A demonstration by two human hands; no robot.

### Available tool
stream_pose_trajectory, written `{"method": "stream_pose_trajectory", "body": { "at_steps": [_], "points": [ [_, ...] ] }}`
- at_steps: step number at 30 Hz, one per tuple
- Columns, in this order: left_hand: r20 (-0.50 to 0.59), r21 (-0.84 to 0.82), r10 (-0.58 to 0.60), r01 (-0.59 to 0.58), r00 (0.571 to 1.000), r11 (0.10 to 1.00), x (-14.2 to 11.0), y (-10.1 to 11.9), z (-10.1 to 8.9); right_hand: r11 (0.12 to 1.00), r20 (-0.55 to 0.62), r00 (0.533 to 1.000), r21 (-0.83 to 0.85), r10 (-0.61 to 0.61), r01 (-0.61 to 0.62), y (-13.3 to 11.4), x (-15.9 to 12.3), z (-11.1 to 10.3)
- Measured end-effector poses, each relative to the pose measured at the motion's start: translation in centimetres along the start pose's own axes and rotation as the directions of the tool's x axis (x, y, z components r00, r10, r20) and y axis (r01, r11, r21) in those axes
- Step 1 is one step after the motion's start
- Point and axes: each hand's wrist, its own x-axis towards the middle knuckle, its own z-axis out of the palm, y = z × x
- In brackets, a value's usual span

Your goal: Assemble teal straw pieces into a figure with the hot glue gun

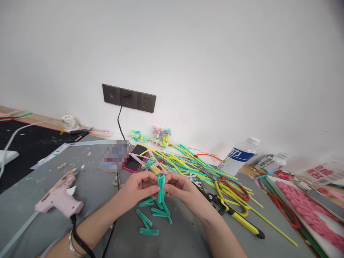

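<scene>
Teal fuzzy-stem bundle [161, 189] is up between both hands, front and centre, over the grey work surface [185, 229]. Left forearm comes in from lower left, angled up and right; right forearm mirrors it from lower right. Wrists well apart, hands converging, fingers curled, thumbs facing each other across the bundle. Left hand [145, 185]: thumb and index nearly closed, pinching the bundle's left edge. Right hand [179, 186]: same on the right edge, thumb tip against the stems. Remaining fingers folded behind, partly hidden; can't tell whether they touch it. Bundle's long axis runs close to vertical in view, square to the line between the hands; one end points up toward the wall [204, 71], the other down toward the person. Can't tell how far it leans in depth. Stems look side by side, lengthwise. Loose teal pieces [149, 232] lie just below at mixed angles: the nearest-to-person one about crosswise, others slanted. Fuzzy figure [153, 167] sits just beyond the left fingers. Pink glue gun [59, 202] lies left of the left forearm, yellow-handled pliers [242, 221] right of the right hand.
</scene>
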Motion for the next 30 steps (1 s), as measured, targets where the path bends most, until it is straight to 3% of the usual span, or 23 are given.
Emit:
{"method": "stream_pose_trajectory", "body": {
  "at_steps": [30],
  "points": [
    [-0.013, 0.050, 0.025, -0.024, 1.000, 0.998, 0.05, 0.03, 0.00, 1.000, 0.010, 1.000, 0.026, 0.015, -0.015, 0.00, -0.06, 0.03]
  ]
}}
